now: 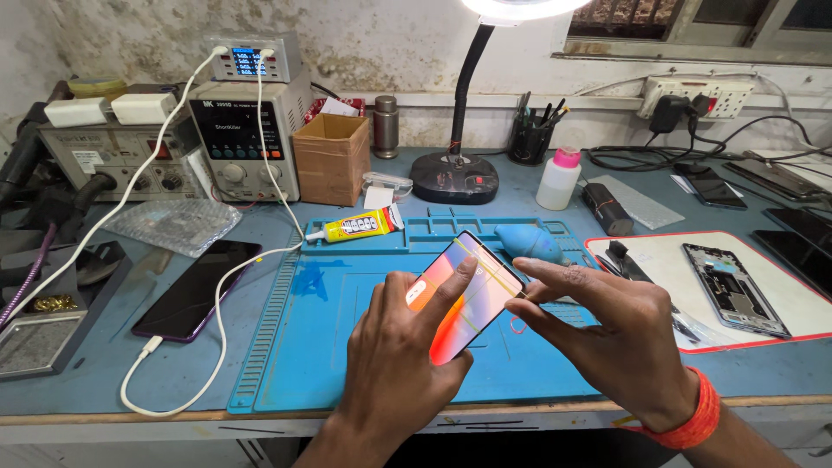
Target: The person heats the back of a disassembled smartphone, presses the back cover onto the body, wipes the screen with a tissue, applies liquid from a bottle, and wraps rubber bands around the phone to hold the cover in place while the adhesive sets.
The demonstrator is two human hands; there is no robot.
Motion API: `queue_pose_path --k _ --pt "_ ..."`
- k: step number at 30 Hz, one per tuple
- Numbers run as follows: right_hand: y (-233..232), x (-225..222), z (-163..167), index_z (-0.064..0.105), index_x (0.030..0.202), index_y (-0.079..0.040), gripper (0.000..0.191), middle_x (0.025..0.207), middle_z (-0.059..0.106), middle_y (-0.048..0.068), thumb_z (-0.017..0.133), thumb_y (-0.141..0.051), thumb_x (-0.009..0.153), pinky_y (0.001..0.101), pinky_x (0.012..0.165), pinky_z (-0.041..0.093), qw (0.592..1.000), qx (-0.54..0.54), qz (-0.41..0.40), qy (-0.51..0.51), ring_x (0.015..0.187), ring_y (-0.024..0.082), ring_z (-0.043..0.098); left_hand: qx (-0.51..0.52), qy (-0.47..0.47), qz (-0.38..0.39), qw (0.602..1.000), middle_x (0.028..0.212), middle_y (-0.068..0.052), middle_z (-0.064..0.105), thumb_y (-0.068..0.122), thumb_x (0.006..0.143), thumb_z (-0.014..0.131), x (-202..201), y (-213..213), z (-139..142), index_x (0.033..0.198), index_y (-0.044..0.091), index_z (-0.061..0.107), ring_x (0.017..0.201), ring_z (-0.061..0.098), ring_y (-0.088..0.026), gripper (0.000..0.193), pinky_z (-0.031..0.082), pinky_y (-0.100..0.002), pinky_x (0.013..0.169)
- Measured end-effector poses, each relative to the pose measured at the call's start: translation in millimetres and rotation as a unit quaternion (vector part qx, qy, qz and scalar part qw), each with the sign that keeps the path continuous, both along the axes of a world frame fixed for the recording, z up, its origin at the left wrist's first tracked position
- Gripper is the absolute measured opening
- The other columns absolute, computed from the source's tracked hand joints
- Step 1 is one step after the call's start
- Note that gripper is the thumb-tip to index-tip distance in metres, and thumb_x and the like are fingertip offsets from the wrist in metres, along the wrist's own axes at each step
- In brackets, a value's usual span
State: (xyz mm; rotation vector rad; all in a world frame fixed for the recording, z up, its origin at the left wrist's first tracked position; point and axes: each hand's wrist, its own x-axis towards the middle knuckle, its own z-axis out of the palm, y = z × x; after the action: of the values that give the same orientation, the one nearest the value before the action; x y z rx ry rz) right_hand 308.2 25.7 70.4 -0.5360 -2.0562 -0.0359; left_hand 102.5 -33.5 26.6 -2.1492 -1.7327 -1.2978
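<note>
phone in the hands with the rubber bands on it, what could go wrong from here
1. The phone is held tilted above the mat by the left hand, mostly by its fingers; it could slip and drop.
2. The right hand pinches a thin rubber band at the phone's edge; it might snap or slide off.
3. The glue tube lies close behind on the mat; a stray elbow or the phone might knock it.

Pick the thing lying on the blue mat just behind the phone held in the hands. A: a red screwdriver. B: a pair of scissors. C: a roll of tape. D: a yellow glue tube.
D: the yellow glue tube lies on the blue mat, behind the lit phone that the left hand and right hand hold.
</note>
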Motion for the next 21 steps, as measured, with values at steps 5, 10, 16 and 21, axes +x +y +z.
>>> queue_pose_path --k 5,10,16,21 --pt "5 -1 -5 0.072 0.12 -0.006 0.043 0.091 0.079 0.005 0.085 -0.009 0.079 0.0264 0.072 0.064 1.0 -0.001 0.009 0.017 0.082 0.012 0.079 -0.005 -0.026 0.007 1.0 0.108 -0.015 0.051 0.017 0.063 0.085 5 5 -4 0.147 0.032 0.048 0.102 0.057 -0.038 0.093 0.052 -0.051 0.079" --pt "12 11 -1 0.07 0.118 -0.001 0.032 0.095 0.077 0.008 0.081 -0.004 0.088 0.0261 0.082 0.062 0.996 0.004 -0.022 0.088 0.09 0.014 0.077 0.054 -0.151 -0.016 0.987 0.121 -0.016 0.055 0.008 0.07 0.077 -15 24 -6 0.152 0.023 0.039 0.11 0.061 -0.036 0.091 0.055 -0.045 0.087" --pt "18 -6 0 0.074 0.112 -0.001 0.026 0.097 0.078 0.008 0.08 -0.007 0.087 0.0272 0.082 0.063 0.984 -0.143 0.023 0.105 0.09 0.013 0.077 -0.046 -0.48 -0.357 0.8 0.13 -0.015 0.058 -0.005 0.079 0.056 -35 48 -11 0.161 0.013 0.022 0.112 0.064 -0.024 0.09 0.057 -0.041 0.099" --pt "17 -49 7 0.075 0.109 -0.002 0.026 0.098 0.077 0.006 0.08 -0.011 0.085 0.0272 0.08 0.065 0.96 -0.239 0.111 0.092 0.089 0.012 0.078 -0.013 -0.397 -0.365 0.842 0.13 -0.014 0.053 -0.013 0.078 0.061 -31 48 -9 0.169 0.023 0.004 0.116 0.06 -0.022 0.113 0.055 -0.039 0.103"
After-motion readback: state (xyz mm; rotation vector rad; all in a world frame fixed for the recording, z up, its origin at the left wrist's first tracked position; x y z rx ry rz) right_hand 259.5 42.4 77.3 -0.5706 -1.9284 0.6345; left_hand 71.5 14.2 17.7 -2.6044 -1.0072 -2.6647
